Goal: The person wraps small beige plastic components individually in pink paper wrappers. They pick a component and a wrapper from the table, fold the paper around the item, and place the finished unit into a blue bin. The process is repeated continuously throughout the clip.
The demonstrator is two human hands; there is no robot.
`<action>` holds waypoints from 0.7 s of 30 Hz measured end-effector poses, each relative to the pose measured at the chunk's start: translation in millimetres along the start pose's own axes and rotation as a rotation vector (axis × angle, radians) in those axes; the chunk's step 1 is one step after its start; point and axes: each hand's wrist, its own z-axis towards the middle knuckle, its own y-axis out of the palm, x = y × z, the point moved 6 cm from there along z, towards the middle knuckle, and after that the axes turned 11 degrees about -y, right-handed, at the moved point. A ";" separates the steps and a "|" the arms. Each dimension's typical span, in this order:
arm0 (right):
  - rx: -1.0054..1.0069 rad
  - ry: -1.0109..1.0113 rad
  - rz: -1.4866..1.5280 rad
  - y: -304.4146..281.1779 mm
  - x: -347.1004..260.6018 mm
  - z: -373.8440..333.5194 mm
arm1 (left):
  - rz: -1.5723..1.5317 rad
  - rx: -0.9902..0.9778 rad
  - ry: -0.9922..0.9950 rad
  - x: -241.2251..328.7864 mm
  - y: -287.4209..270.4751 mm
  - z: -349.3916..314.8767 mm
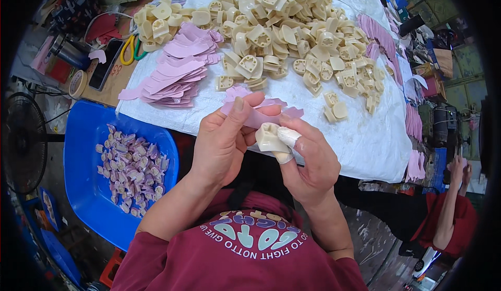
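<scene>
My left hand [222,140] pinches a pink cut piece of thin sheet material [261,114] between thumb and fingers. A cream plastic shoe heel [269,138] sits in my right hand [313,158], gripped between the thumb and fingers, which have white coverings on their tips. The pink piece lies just above the heel, close to it or touching; I cannot tell which. Both hands are over the front edge of the white-covered table [360,150]. Ahead of them is a large heap of similar cream heels [282,35]. To its left rests a fanned stack of pink pieces [175,72].
A blue tub [78,186] at the left holds many pink-covered heels [133,171]. Scissors [128,50], a phone [106,64], a tape roll [78,84] and a tumbler [68,51] lie at the back left. More pink pieces [378,35] line the right side. Another person [446,215] works at far right.
</scene>
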 end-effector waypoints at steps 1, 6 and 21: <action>0.023 0.002 0.021 -1.1 1.4 -0.8 | 0.018 -0.003 -0.001 0.9 1.1 0.4; -0.006 0.005 0.017 -2.2 4.0 -0.1 | 0.075 0.004 0.016 1.3 7.9 0.0; -0.023 -0.031 -0.100 -5.6 4.8 10.1 | 0.214 -0.114 -0.011 3.1 9.5 0.8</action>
